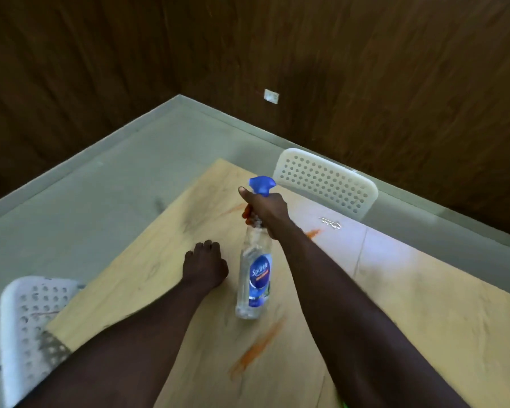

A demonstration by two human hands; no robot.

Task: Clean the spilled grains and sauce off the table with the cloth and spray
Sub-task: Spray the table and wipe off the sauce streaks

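My right hand (262,209) grips the neck of a clear spray bottle (253,278) with a blue trigger head and blue label, held tilted above the light wooden table (424,319). My left hand (205,265) rests on the table just left of the bottle, fingers curled down with nothing in it. Orange sauce streaks lie on the table: one (256,347) near the front, one (313,232) past my right forearm, one (233,208) beside my right hand. A small pale spill (330,223) lies further right. No cloth is in view.
A white perforated chair back (327,181) stands at the table's far side, and another white perforated chair (33,319) at its left corner. Grey floor (100,195) surrounds the table, with dark wooden walls behind. A bright glare covers the table's right part.
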